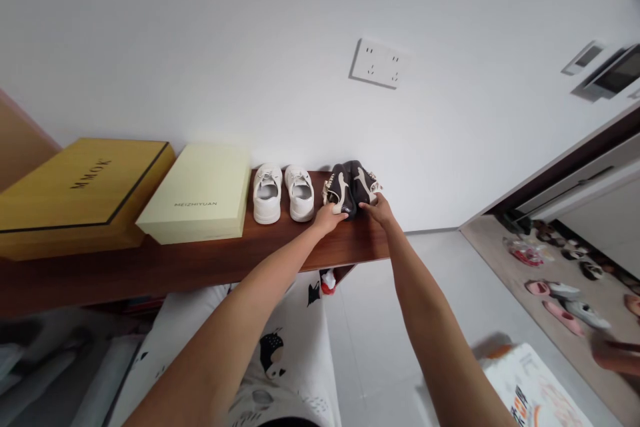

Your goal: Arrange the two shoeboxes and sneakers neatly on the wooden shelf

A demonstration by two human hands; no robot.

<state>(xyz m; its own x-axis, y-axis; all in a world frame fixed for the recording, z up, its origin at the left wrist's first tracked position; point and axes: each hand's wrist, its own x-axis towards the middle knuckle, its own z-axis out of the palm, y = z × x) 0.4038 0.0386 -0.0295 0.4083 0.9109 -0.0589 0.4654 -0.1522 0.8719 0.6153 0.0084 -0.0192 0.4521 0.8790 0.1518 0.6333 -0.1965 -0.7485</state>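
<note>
Hands: apart, one per shoe. Left hand (330, 219) closed around the near end of a dark-brown, low-cut shoe with a cream curved stripe and pale laces (341, 188); right hand (379, 209) gripping its matching dark-brown mate (363, 181) likewise. Fingers partly hidden behind the shoes.

Pair: at the right end of a narrow, reddish-brown wooden worktop (285, 247), close together, lace sides facing outward. Each seems tipped on its side; toe direction cannot be told. Gripping from the outer flanks probably lets both be pressed together and aligned as one.

Beside, left: two white lace-up sneakers (267, 200) (301, 201), upright, slightly apart, heels to the person, toes to the wall, seemingly ranged as a display row.

Further left: pale-yellow lidded cardboard box marked MEIZHIYUAN (200, 193); next, larger mustard-yellow box with black band marked MMOK (83, 193). Both lie flat, likely for stability on so shallow a surface.

Behind: plain white wall (280, 47), white double socket plate (381, 64).

Right, below: assorted footwear on a beige mat (510, 257).
</note>
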